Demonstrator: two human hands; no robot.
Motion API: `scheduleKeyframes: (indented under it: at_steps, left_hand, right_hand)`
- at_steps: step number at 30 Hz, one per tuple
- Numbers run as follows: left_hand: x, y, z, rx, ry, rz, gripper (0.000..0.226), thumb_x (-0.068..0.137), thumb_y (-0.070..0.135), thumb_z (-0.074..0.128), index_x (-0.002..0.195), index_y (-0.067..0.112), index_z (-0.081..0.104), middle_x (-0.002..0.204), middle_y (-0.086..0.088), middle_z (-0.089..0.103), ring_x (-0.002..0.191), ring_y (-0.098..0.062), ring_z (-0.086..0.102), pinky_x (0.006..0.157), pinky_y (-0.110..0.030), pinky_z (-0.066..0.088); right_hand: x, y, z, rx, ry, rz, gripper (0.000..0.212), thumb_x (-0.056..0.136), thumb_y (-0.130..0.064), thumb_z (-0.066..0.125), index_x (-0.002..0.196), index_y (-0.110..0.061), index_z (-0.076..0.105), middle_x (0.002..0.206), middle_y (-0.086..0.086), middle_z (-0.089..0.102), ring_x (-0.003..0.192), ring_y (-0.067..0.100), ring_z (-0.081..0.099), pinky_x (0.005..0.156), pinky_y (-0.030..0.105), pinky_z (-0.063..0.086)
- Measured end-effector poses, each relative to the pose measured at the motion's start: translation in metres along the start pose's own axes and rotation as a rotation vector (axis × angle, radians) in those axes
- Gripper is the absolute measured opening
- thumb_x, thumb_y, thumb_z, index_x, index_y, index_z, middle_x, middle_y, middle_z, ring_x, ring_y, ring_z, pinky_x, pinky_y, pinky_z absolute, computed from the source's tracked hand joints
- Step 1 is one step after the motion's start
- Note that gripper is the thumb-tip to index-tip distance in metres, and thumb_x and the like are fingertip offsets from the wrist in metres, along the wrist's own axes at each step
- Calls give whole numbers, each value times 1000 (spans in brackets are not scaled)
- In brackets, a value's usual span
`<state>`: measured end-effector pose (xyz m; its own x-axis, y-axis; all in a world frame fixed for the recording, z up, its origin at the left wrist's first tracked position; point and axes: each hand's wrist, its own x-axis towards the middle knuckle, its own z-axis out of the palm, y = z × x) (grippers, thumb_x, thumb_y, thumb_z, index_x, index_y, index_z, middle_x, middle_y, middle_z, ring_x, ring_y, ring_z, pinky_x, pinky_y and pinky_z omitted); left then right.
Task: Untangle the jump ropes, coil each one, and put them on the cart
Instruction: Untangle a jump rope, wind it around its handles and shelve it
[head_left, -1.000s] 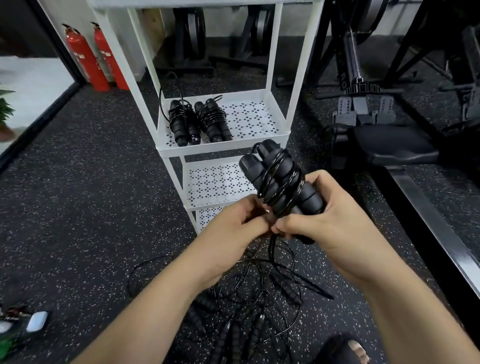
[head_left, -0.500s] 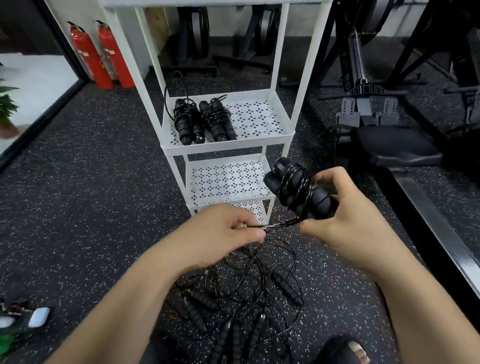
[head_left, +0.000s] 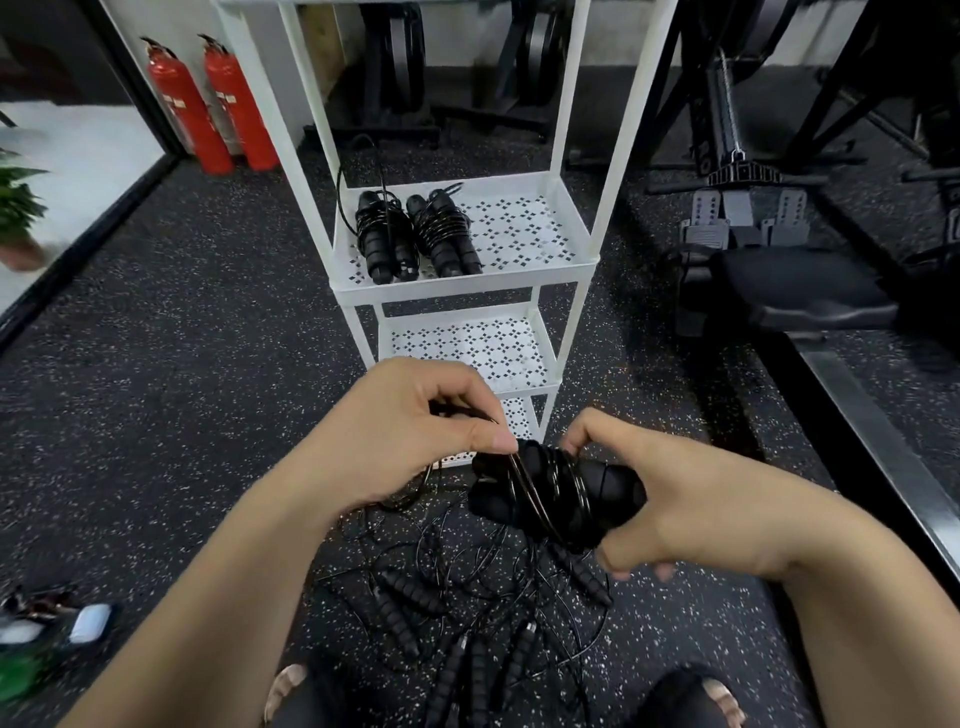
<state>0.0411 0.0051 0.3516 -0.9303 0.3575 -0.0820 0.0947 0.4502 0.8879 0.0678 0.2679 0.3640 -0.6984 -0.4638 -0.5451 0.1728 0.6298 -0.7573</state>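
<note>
Black and thick, the coiled jump rope (head_left: 550, 493) sits in the right hand (head_left: 696, 514), whose fingers curl round its two handles. The left hand (head_left: 405, 431) pinches the thin cord (head_left: 519, 480) between thumb and finger, right at the end of the bundle, and the cord goes round and round the handles. Both hands are low, just in front of the white cart (head_left: 462, 285). On the cart's middle shelf lie two wrapped ropes (head_left: 387, 244), side by side. Under the hands, on the speckled floor (head_left: 156, 364), is a messy pile of ropes (head_left: 467, 613) — cords looped over each other, handles poking out. Two red fire extinguishers (head_left: 192, 109) stand by the wall at the back left.
</note>
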Motion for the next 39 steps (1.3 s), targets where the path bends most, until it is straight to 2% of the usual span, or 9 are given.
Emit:
scheduleKeyframes:
  at_steps: [9,12,13,16,20,24,30,36,39]
  left_hand:
    - [6,-5,3,-309,-60,62,15,79,20,84,88,9,79,79,3,75,73,-7,67,71,-17,52]
    - [7,-9,8,-457,-87,2,7,90,9,81,87,16,81,93,-12,77,102,-35,75,93,-50,61]
    - [8,-11,11,-369,-56,3,20,93,9,75,84,25,82,94,-4,79,108,-31,75,98,-53,58]
    - [8,-8,23,-43,-87,-54,38,104,30,67,74,52,77,78,26,73,74,11,62,74,-25,46]
    - [11,-11,46,169,-197,-107,35,98,63,45,92,43,72,76,9,62,56,3,49,52,-13,36]
    - [14,-10,61,173,-288,-131,38,99,67,42,102,44,72,91,5,73,78,-5,64,70,-23,47]
    - [15,-10,63,170,-344,-116,47,97,70,34,109,41,68,95,4,72,96,-13,70,97,-37,57]
    - [18,-23,42,180,-290,-297,52,109,57,41,157,38,45,128,23,67,137,-7,53,125,-36,33]
    - [19,-35,28,80,-256,-341,36,111,53,45,145,50,58,119,36,68,139,-1,49,127,-39,29]
  right_hand:
    - [-17,-8,-1,238,-228,-209,59,85,18,75,121,-21,50,103,31,72,75,24,64,57,32,47]
    - [-16,-10,3,408,-208,-349,63,83,24,74,124,-16,47,110,28,75,73,26,66,53,25,47]
    - [-16,-11,5,484,-162,-399,65,80,25,74,124,-14,47,111,31,74,72,25,66,52,25,48]
    - [-14,-18,5,692,67,-525,59,73,19,73,118,-12,50,108,33,71,68,22,64,49,27,48]
    - [1,-13,3,714,405,-455,52,75,19,77,108,-15,55,106,36,66,68,23,58,49,32,43]
    - [11,-2,9,675,506,-387,51,82,18,73,117,-14,55,94,13,67,71,22,58,53,33,47]
    - [7,-4,6,788,520,-412,54,80,23,70,119,-10,52,87,14,68,71,32,64,48,35,42]
    - [8,-6,8,796,615,-426,55,78,23,72,118,-10,53,91,17,70,72,35,66,46,34,44]
    - [10,-6,8,797,640,-438,54,77,23,71,115,-9,53,90,16,71,70,34,66,45,33,44]
